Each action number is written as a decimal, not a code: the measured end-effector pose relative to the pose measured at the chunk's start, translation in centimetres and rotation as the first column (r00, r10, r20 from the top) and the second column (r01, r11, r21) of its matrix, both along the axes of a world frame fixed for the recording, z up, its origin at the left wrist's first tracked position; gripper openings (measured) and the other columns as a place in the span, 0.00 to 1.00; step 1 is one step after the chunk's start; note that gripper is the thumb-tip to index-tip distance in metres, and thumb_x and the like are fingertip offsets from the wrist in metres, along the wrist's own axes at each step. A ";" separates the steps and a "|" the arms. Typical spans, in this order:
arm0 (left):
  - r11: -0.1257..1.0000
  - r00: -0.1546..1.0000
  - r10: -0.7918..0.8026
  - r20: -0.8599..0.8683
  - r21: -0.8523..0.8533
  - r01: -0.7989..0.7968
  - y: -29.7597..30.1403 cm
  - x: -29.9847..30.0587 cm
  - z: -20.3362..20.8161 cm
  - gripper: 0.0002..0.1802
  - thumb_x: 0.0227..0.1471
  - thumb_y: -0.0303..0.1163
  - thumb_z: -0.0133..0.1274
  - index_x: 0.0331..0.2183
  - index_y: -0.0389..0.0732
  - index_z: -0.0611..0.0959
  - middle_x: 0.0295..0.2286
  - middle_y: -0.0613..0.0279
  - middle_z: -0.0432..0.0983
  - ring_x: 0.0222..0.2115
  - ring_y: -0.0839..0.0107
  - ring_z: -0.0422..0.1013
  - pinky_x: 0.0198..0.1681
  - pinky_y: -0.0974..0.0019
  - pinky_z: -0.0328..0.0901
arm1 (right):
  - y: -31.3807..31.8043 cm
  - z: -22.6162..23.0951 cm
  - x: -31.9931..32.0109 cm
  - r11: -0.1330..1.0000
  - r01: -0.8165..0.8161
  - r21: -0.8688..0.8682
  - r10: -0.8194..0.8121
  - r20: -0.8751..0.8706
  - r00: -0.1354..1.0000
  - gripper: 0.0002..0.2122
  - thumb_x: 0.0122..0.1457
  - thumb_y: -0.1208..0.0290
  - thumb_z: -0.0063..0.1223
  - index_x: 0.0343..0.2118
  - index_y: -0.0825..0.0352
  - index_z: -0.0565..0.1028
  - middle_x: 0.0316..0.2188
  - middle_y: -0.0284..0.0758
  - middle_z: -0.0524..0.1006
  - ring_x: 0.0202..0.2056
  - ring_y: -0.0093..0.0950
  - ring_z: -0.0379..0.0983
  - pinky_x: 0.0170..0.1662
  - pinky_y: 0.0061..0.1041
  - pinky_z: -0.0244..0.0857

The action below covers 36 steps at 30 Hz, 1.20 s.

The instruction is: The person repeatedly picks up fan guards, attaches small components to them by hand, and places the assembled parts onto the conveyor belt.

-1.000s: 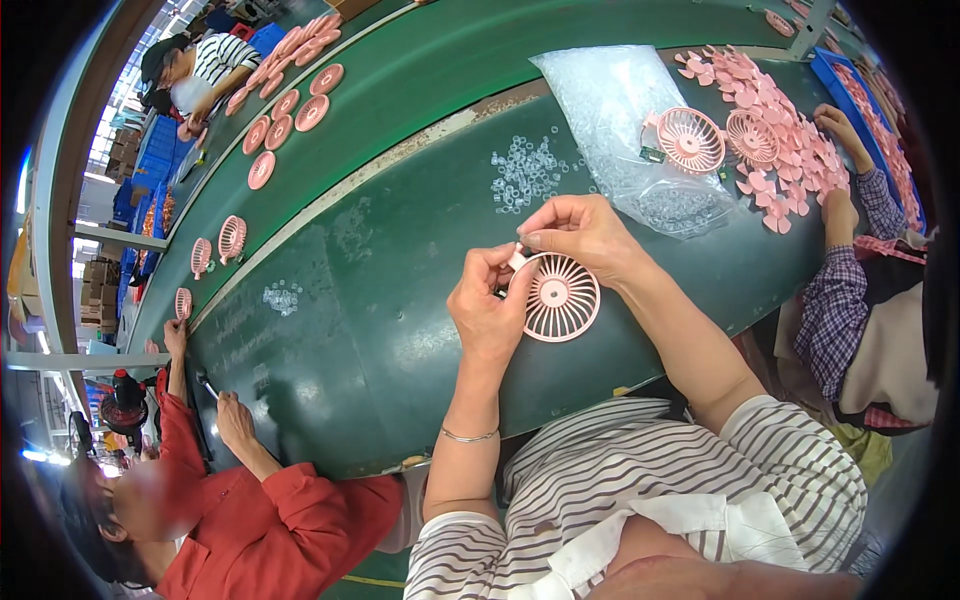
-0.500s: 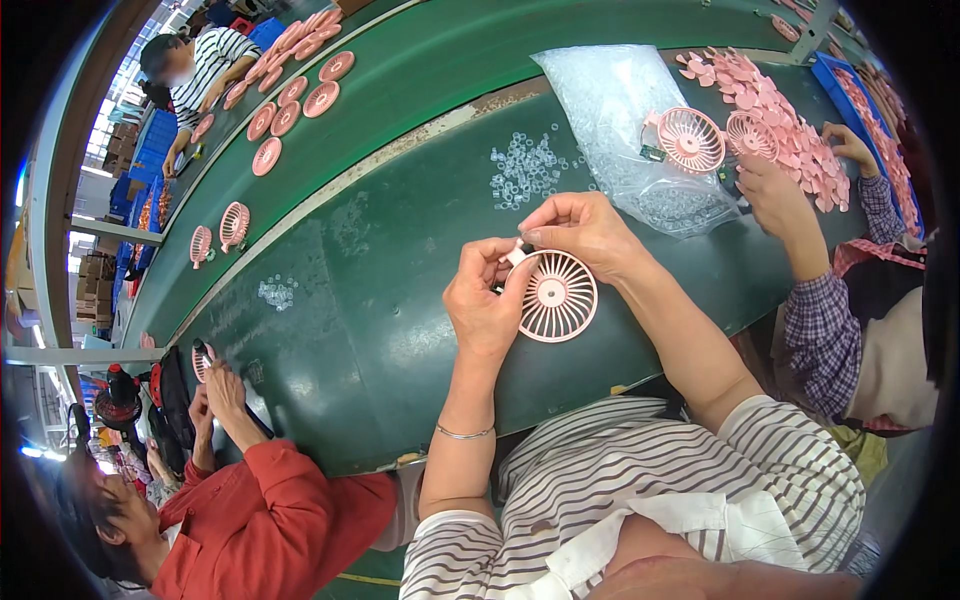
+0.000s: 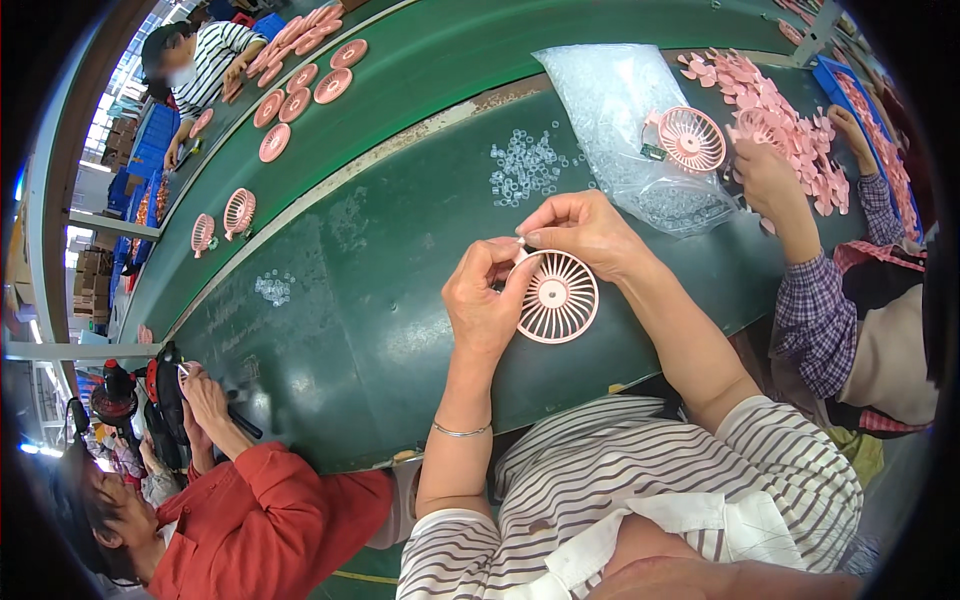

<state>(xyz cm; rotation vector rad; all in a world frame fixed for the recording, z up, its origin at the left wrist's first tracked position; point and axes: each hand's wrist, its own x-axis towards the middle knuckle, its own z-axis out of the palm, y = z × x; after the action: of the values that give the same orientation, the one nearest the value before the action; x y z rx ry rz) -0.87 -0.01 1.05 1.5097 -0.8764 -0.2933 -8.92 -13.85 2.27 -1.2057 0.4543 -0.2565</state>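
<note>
A pale pink round fan cage [image 3: 556,297] with radial slats and a hub is held above the green bench. My left hand [image 3: 484,293] grips it by its left edge, thumb over the rim and fingers behind. My right hand [image 3: 582,232] is closed at the cage's upper edge, thumb and index finger pinched beside a tiny whitish piece between both hands. What the piece is cannot be made out. Beyond my hands lie a heap of small clear plastic rings [image 3: 525,167] and a clear bag [image 3: 625,125] full of similar pieces.
Another pink fan cage [image 3: 692,139] rests on the bag. Pink fan blades [image 3: 775,120] are piled by a co-worker's hand [image 3: 770,185] at right. A second co-worker [image 3: 250,510] in red sits at left. Pink discs [image 3: 333,85] lie on the green conveyor [image 3: 400,85].
My hands stay nearly in place, the small piece at the cage's edge now less visible. Discs and cages on the conveyor have shifted slightly right and up. The red-sleeved co-worker's hands moved left.
</note>
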 end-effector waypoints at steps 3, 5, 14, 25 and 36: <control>0.999 0.999 0.035 0.005 0.010 -0.035 -0.1 -0.1 0.0 0.09 0.41 0.18 0.59 0.27 0.32 0.74 0.31 0.56 0.75 0.29 0.78 0.72 0.31 0.76 0.69 | 0.1 0.1 0.1 0.997 0.000 -0.073 0.000 0.000 1.000 0.05 0.49 0.80 0.55 0.29 0.75 0.75 0.25 0.37 0.76 0.26 0.21 0.73 0.30 0.17 0.68; 0.997 0.998 0.064 0.012 0.048 -0.065 -0.1 -0.2 0.3 0.09 0.42 0.18 0.58 0.28 0.32 0.74 0.31 0.56 0.75 0.28 0.78 0.72 0.31 0.76 0.69 | 0.0 0.2 0.0 0.989 -0.054 -0.135 0.055 0.004 0.998 0.07 0.50 0.78 0.54 0.31 0.74 0.76 0.27 0.36 0.76 0.29 0.21 0.72 0.33 0.18 0.67; 0.988 0.988 0.154 -0.003 0.016 -0.154 0.1 0.1 0.0 0.17 0.44 0.18 0.55 0.40 0.31 0.75 0.31 0.58 0.73 0.30 0.77 0.72 0.32 0.76 0.69 | 1.3 -0.4 0.3 0.994 -0.060 -0.091 0.072 0.136 0.988 0.10 0.54 0.74 0.51 0.36 0.75 0.75 0.33 0.38 0.75 0.34 0.23 0.73 0.36 0.20 0.68; 0.964 0.952 0.226 -0.205 -0.095 -0.250 0.6 2.5 -0.4 0.11 0.47 0.22 0.55 0.36 0.30 0.76 0.30 0.58 0.75 0.29 0.78 0.71 0.33 0.76 0.67 | -0.6 -1.8 0.8 0.914 0.249 -0.321 -0.275 -0.038 0.961 0.12 0.55 0.66 0.50 0.26 0.71 0.77 0.21 0.33 0.76 0.21 0.20 0.71 0.23 0.21 0.66; 0.995 0.997 0.053 -0.054 0.091 -0.048 -12.1 1.1 7.0 0.13 0.43 0.32 0.59 0.29 0.33 0.77 0.23 0.62 0.74 0.22 0.77 0.70 0.25 0.75 0.65 | -0.8 -5.1 1.6 0.154 0.179 -0.972 -0.417 0.101 0.903 0.08 0.47 0.69 0.53 0.24 0.68 0.74 0.23 0.44 0.75 0.29 0.43 0.73 0.33 0.39 0.66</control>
<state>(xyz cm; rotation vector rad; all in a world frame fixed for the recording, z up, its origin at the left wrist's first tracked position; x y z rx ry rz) 0.20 -12.10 8.02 1.5966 -0.7876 -0.3402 -7.32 -14.63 -2.80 -2.4599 0.7589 -0.9019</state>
